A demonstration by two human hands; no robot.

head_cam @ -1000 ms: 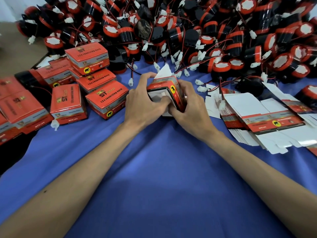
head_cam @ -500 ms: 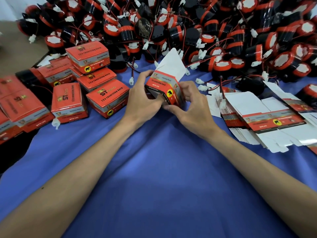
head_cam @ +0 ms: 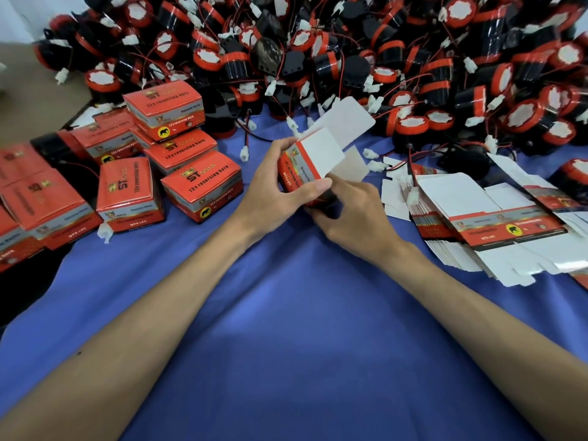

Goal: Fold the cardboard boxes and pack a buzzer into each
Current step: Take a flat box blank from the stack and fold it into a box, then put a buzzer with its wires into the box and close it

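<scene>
Packed boxes point(head_cam: 201, 186) read "ST" and "12V reversing horn" (also "QTY:1PC").

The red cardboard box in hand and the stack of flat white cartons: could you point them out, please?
Red cardboard box point(head_cam: 319, 157): head view, white top panel.
Flat cartons point(head_cam: 491, 232): head view, printed band.

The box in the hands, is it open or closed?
Open. The box has white flaps sticking out unfolded while the left hand and right hand hold it. What's inside: cannot tell.

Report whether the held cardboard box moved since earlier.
Yes: the cardboard box turned in place, white flaps now toward the buzzer pile, no nearer the packed boxes.
</scene>
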